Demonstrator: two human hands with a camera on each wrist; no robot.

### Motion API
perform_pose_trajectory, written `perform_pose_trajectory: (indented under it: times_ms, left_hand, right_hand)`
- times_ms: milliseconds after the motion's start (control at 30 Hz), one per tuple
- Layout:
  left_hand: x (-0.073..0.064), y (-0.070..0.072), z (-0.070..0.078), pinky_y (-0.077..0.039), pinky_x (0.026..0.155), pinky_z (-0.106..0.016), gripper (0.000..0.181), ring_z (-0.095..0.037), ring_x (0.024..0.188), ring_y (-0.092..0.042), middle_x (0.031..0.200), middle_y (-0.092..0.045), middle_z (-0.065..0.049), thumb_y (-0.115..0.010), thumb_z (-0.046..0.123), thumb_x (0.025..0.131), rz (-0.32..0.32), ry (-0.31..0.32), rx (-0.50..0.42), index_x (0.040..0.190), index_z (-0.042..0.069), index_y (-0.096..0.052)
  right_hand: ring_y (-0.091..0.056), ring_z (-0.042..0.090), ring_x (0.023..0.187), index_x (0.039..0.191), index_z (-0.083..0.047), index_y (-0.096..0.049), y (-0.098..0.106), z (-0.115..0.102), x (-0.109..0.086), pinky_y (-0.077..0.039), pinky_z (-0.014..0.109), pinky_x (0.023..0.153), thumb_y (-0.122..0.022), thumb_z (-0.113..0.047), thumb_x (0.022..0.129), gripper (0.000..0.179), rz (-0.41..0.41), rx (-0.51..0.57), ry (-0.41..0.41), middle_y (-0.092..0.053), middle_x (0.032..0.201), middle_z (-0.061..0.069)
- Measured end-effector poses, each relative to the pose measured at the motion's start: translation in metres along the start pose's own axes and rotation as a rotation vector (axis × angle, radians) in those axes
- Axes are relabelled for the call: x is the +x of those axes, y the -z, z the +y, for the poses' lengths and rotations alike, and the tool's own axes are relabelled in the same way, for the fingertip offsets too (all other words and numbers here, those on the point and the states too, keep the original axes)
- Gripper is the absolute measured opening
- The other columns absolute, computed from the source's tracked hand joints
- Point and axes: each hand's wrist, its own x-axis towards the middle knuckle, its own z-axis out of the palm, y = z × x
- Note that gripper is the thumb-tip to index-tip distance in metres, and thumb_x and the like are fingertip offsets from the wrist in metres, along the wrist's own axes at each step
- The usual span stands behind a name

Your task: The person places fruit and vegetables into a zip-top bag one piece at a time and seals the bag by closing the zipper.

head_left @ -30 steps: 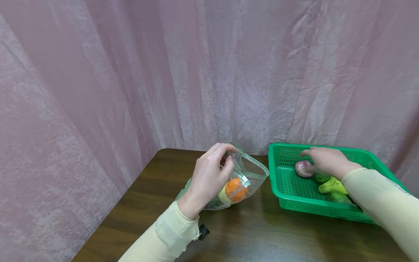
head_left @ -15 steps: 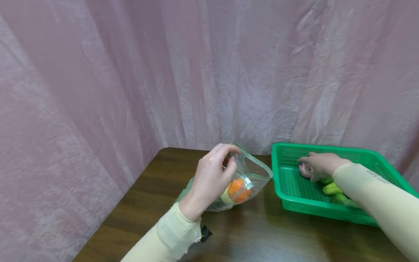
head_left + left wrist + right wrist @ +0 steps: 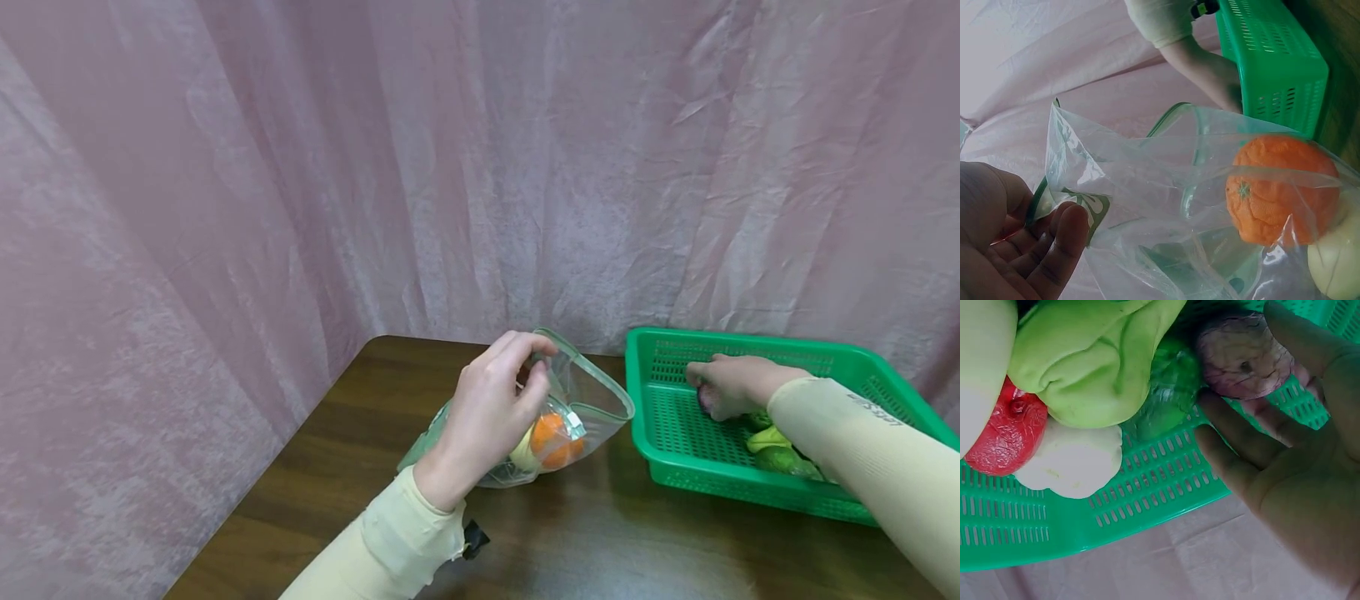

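On the dark wooden table [image 3: 600, 546] lies a clear bag [image 3: 1141, 169] with a green edge, and to its right stands a green basket [image 3: 735, 487] with slotted walls. The left hand [image 3: 495, 400] holds up the bag, thumb and fingers clamped on its edge. The bag's mouth gapes toward the basket, one corner coming close to the basket's rim; whether the two touch, I cannot tell. Through the film show an orange [image 3: 1282, 190] and, beside it, a pale yellow fruit [image 3: 1338, 265], while a whitish slider [image 3: 575, 423] sits in front of the orange. The right hand [image 3: 742, 383] is down inside the basket, at its left part, with the onion [image 3: 1244, 356] between the thumb and the fingers curled beneath it; the two nearest fingers stand apart from each other, short of the grip. Whether the onion rests on the basket floor cannot be told. Just beside it is a dark-green vegetable [image 3: 1169, 394], then a lime-green one [image 3: 1085, 369], with a white piece [image 3: 1075, 459] and a red fruit [image 3: 1007, 434] next to that. A pale, smooth thing [image 3: 982, 356] fills the left edge of the right wrist view. Both arms wear cream sleeves [image 3: 847, 450], the right one bearing dark lettering. Behind the table hangs a pink curtain [image 3: 375, 167].
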Motion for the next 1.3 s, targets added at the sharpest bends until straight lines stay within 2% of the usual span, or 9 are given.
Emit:
perform_pose_trajectory:
  times_ms: [100, 200, 300, 400, 500, 633, 867, 1000, 1300]
  left_hand:
    - [0.000, 0.000, 0.001, -0.062, 0.073, -0.033, 0.020, -0.012, 0.083, -0.064, 0.107, -0.074, -0.002, -0.064, -0.004, 0.100, 0.001, -0.001, -0.006, 0.112, 0.006, -0.076]
    - [0.000, 0.000, 0.001, -0.060, 0.073, -0.027, 0.021, -0.011, 0.083, -0.064, 0.104, -0.073, 0.000, -0.064, -0.004, 0.099, 0.000, -0.002, -0.003, 0.112, 0.008, -0.076]
    - [0.000, -0.001, 0.002, -0.059, 0.073, -0.025, 0.021, -0.010, 0.083, -0.064, 0.103, -0.072, 0.001, -0.064, -0.003, 0.099, 0.004, -0.007, -0.001, 0.111, 0.009, -0.076]
    - [0.000, -0.001, 0.003, -0.061, 0.072, -0.029, 0.021, -0.011, 0.083, -0.064, 0.103, -0.073, 0.000, -0.064, -0.004, 0.099, 0.018, -0.014, -0.008, 0.110, 0.009, -0.076]
    - [0.000, -0.002, 0.003, -0.061, 0.071, -0.030, 0.021, -0.011, 0.082, -0.064, 0.103, -0.073, 0.000, -0.063, -0.004, 0.098, 0.023, -0.017, -0.010, 0.109, 0.009, -0.076]
    - [0.000, -0.003, 0.003, -0.059, 0.072, -0.025, 0.022, -0.010, 0.082, -0.064, 0.101, -0.072, 0.002, -0.063, -0.003, 0.098, 0.020, -0.017, -0.006, 0.109, 0.010, -0.076]
    - [-0.002, -0.003, 0.002, -0.060, 0.071, -0.029, 0.022, -0.010, 0.080, -0.064, 0.102, -0.072, 0.002, -0.064, -0.003, 0.097, 0.028, -0.006, 0.000, 0.109, 0.010, -0.076]
    - [-0.003, -0.003, 0.002, -0.057, 0.071, -0.023, 0.021, -0.009, 0.081, -0.064, 0.101, -0.072, 0.003, -0.064, -0.003, 0.098, 0.024, -0.007, 0.005, 0.109, 0.010, -0.076]
    - [-0.004, -0.003, 0.000, -0.056, 0.071, -0.022, 0.020, -0.010, 0.080, -0.062, 0.100, -0.071, 0.003, -0.064, -0.003, 0.098, 0.026, -0.004, 0.001, 0.110, 0.007, -0.077]
  right_hand:
    - [-0.052, 0.024, 0.074, 0.115, -0.010, -0.056, 0.000, -0.001, -0.002, -0.044, 0.039, 0.067, -0.077, -0.006, 0.093, 0.030, -0.009, -0.005, 0.004, -0.057, 0.102, 0.010]
    - [-0.053, 0.023, 0.075, 0.117, -0.007, -0.057, -0.003, -0.001, -0.004, -0.046, 0.038, 0.067, -0.079, -0.007, 0.092, 0.034, -0.002, 0.008, 0.015, -0.057, 0.101, 0.008]
    - [-0.054, 0.023, 0.079, 0.124, -0.003, -0.061, -0.004, 0.001, -0.006, -0.049, 0.039, 0.068, -0.081, -0.008, 0.089, 0.040, 0.050, 0.026, 0.031, -0.058, 0.107, 0.011]
    - [-0.059, 0.023, 0.084, 0.126, 0.000, -0.067, -0.004, 0.002, -0.009, -0.054, 0.040, 0.071, -0.086, -0.011, 0.085, 0.046, 0.128, 0.051, 0.074, -0.061, 0.109, 0.013]
    - [-0.062, 0.021, 0.089, 0.125, -0.001, -0.070, -0.002, 0.001, -0.012, -0.057, 0.041, 0.075, -0.089, -0.016, 0.085, 0.046, 0.182, 0.082, 0.126, -0.065, 0.111, 0.010]
    - [-0.064, 0.018, 0.092, 0.127, -0.005, -0.073, 0.003, -0.003, -0.019, -0.057, 0.040, 0.077, -0.091, -0.020, 0.087, 0.047, 0.245, 0.121, 0.178, -0.069, 0.115, 0.006]
    - [-0.077, 0.024, 0.102, 0.137, -0.012, -0.071, 0.010, -0.014, -0.034, -0.059, 0.041, 0.083, -0.092, -0.030, 0.092, 0.053, 0.337, 0.230, 0.166, -0.073, 0.129, 0.008]
    - [-0.077, 0.027, 0.107, 0.142, -0.016, -0.069, 0.013, -0.024, -0.041, -0.059, 0.041, 0.082, -0.092, -0.035, 0.093, 0.058, 0.388, 0.299, 0.151, -0.074, 0.131, 0.009]
    - [-0.074, 0.036, 0.118, 0.143, -0.013, -0.064, 0.015, -0.042, -0.054, -0.061, 0.033, 0.085, -0.091, -0.022, 0.094, 0.057, 0.465, 0.434, 0.214, -0.067, 0.142, 0.015]
